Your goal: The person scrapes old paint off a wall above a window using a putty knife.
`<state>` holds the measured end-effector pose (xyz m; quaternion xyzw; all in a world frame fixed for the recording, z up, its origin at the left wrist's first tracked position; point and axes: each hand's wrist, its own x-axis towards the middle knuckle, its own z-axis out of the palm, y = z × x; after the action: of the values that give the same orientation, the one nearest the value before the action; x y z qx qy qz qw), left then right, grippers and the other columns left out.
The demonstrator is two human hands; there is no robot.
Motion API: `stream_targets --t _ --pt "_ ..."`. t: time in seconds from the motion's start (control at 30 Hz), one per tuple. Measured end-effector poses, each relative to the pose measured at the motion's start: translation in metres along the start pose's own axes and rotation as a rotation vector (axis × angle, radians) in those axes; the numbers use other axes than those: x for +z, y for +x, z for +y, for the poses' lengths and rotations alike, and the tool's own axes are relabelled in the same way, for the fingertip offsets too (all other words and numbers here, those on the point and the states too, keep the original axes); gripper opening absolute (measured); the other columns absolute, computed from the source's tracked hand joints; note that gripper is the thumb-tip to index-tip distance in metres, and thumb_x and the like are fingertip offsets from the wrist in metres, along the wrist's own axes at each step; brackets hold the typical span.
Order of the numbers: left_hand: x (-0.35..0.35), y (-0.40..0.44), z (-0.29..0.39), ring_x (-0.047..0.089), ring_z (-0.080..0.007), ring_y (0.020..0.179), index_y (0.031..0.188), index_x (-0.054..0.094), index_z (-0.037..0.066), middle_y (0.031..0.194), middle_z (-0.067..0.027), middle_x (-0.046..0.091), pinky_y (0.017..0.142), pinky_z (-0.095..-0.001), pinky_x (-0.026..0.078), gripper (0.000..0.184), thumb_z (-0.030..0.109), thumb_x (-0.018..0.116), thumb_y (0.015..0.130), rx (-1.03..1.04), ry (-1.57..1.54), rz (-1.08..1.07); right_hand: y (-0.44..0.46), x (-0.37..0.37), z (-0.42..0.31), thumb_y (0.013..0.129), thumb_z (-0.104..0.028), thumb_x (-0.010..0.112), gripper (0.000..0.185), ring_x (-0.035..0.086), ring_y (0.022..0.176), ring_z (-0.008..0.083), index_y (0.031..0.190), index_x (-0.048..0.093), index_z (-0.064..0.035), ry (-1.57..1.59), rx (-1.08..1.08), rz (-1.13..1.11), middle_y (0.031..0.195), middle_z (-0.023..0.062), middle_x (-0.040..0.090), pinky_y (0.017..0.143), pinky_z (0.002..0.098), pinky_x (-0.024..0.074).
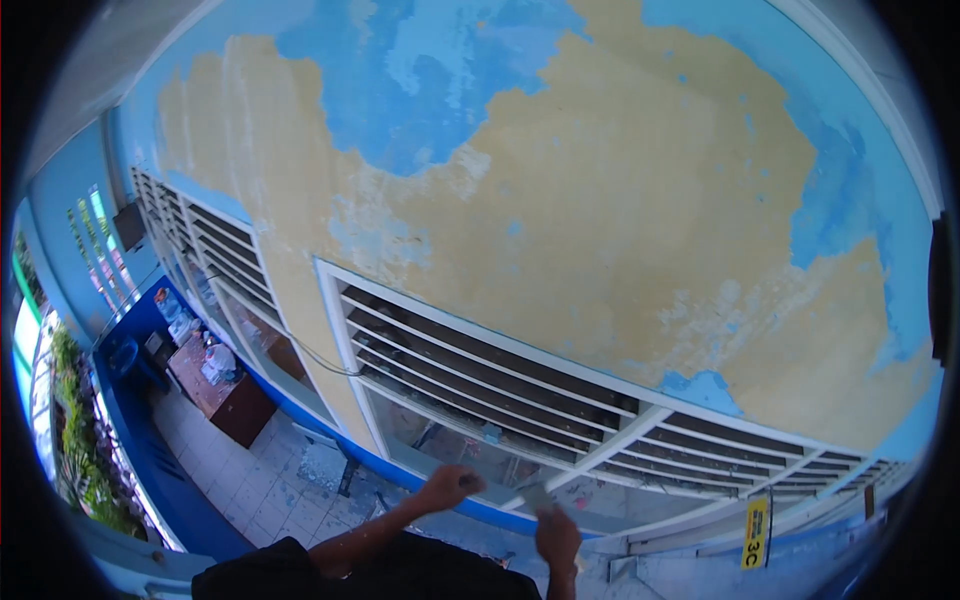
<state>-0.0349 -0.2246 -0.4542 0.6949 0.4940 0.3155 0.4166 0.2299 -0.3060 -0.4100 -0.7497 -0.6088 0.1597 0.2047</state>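
Observation:
My right hand [558,540] is closed round the handle of a scraper [537,497], whose flat, pale blade points up and to the left. To its left, my left hand [450,488] is raised with the fingers curled together; whether something small sits in them is too unclear to make out. Both hands are apart, in front of the lower window panes. Above them rises a wall [620,170] with patches of blue paint [400,90] among large beige areas where the paint is gone. Rough whitish flaking shows near the window frame [350,325].
White-barred louvre windows [490,375] run along the wall. Far below stand a brown desk [215,385] with plastic bags on it and a blue chair [122,355]. Paint chips litter the tiled floor [235,490]. A yellow 3C sign [756,533] juts out at lower right.

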Motion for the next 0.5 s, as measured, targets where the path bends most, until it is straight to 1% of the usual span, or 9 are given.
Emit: stream_targets --t 0.03,0.1,0.13,0.17,0.23,0.3,0.37,0.43,0.5 --pt "-0.015 0.012 0.009 0.076 -0.0275 0.088 0.101 0.078 0.006 0.093 -0.0151 0.077 0.080 -0.0383 0.058 0.019 0.021 0.075 0.091 -0.047 0.065 0.021 0.013 -0.004 0.011 0.097 -0.041 0.063 0.036 0.069 0.084 0.0459 0.103 0.071 -0.0066 0.025 0.001 0.134 0.087 0.0249 0.071 0.073 0.0561 0.0535" --pt "-0.044 0.041 0.026 0.076 -0.0302 0.088 0.100 0.080 0.008 0.093 -0.0151 0.077 0.079 -0.0402 0.058 0.017 0.021 0.075 0.091 0.138 0.250 0.320 0.038 -0.033 0.027 0.094 -0.042 0.067 0.037 0.068 0.078 0.0474 0.094 0.073 -0.0059 0.008 -0.002 0.325 0.081 0.0250 0.070 0.068 0.0560 0.0527" --pt "-0.063 0.055 0.060 0.075 -0.0320 0.089 0.097 0.079 0.010 0.093 -0.0133 0.078 0.079 -0.0422 0.058 0.013 0.019 0.070 0.094 0.123 0.183 0.441 0.052 -0.058 0.024 0.093 -0.043 0.069 0.038 0.068 0.076 0.0481 0.088 0.073 -0.0057 -0.031 -0.007 0.380 0.079 0.0252 0.069 0.066 0.0560 0.0522" --pt "-0.079 0.079 0.059 0.072 -0.0331 0.090 0.096 0.075 0.009 0.096 -0.0119 0.075 0.081 -0.0441 0.055 0.012 0.016 0.065 0.097 0.450 0.275 0.605 0.064 -0.081 0.020 0.093 -0.046 0.069 0.041 0.068 0.072 0.0471 0.083 0.073 -0.0067 -0.064 -0.028 0.469 0.075 0.0232 0.069 0.064 0.0557 0.0522" --pt "-0.123 0.109 0.140 0.063 -0.0365 0.092 0.106 0.066 0.005 0.099 -0.0131 0.067 0.084 -0.0489 0.050 0.011 0.012 0.064 0.098 0.700 0.336 0.766 0.088 -0.126 0.011 0.093 -0.049 0.069 0.046 0.068 0.067 0.0458 0.074 0.071 -0.0075 -0.168 -0.029 0.617 0.069 0.0211 0.068 0.061 0.0553 0.0516" --pt "-0.161 0.127 0.213 0.059 -0.0428 0.118 0.122 0.066 0.001 0.124 -0.0206 0.067 0.106 -0.0509 0.043 0.033 0.021 0.067 0.096 0.834 0.416 0.843 0.110 -0.165 0.002 0.092 -0.051 0.070 0.049 0.067 0.066 0.0455 0.070 0.068 -0.0069 -0.227 -0.042 0.724 0.067 0.0217 0.067 0.060 0.0550 0.0511" --pt "-0.191 0.152 0.266 0.049 -0.0436 0.137 0.135 0.061 0.002 0.144 -0.0223 0.058 0.116 -0.0518 0.035 0.050 0.030 0.069 0.095 0.930 0.482 0.929 0.132 -0.197 -0.005 0.091 -0.052 0.070 0.050 0.067 0.066 0.0457 0.070 0.068 -0.0064 -0.246 -0.074 0.771 0.068 0.0226 0.068 0.059 0.0545 0.0513" --pt "-0.210 0.182 0.310 0.036 -0.0439 0.148 0.149 0.051 0.006 0.159 -0.0222 0.043 0.120 -0.0557 0.026 0.069 0.043 0.071 0.093 1.038 0.566 1.004 0.151 -0.215 -0.009 0.091 -0.053 0.071 0.050 0.067 0.065 0.0462 0.072 0.069 -0.0061 -0.300 -0.060 0.760 0.067 0.0230 0.068 0.059 0.0539 0.0516" --pt "-0.214 0.209 0.329 0.029 -0.0448 0.152 0.155 0.044 0.011 0.164 -0.0218 0.034 0.121 -0.0594 0.022 0.079 0.050 0.070 0.091 1.000 0.693 1.068 0.160 -0.225 -0.010 0.090 -0.054 0.071 0.051 0.067 0.065 0.0464 0.073 0.069 -0.0061 -0.306 -0.071 0.762 0.066 0.0234 0.067 0.059 0.0537 0.0520"
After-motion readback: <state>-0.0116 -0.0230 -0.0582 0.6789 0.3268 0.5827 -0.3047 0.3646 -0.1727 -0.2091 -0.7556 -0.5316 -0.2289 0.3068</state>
